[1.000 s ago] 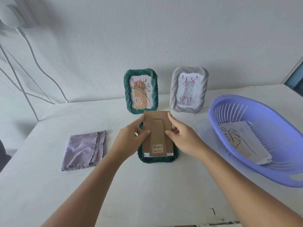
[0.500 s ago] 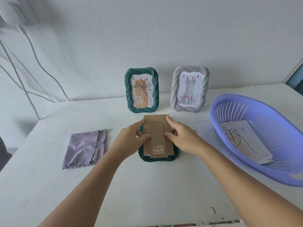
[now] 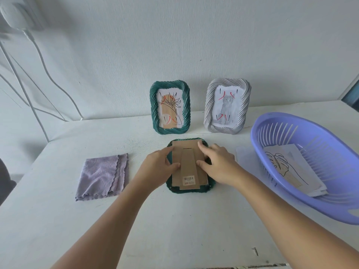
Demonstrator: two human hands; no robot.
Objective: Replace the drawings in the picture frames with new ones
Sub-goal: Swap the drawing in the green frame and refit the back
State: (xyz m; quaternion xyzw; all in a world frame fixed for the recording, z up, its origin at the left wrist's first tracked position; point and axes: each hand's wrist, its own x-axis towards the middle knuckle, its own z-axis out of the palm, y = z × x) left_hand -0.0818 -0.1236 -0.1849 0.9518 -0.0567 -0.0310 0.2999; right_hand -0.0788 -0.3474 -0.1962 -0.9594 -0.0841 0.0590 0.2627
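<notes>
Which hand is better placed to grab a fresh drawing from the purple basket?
Right. The right hand lies nearer the purple basket; the left hand is across the frame backing.

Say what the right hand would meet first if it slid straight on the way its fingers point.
The right hand points left across the cardboard backing, so it would probably meet the left hand first, its thumb on the backing's opposite edge.

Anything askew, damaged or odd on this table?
Mostly tidy. Both standing drawings, in the green frame and the grey frame, carry red and black pen strokes. The cardboard backing sits slightly crooked on the face-down frame under both hands.
</notes>
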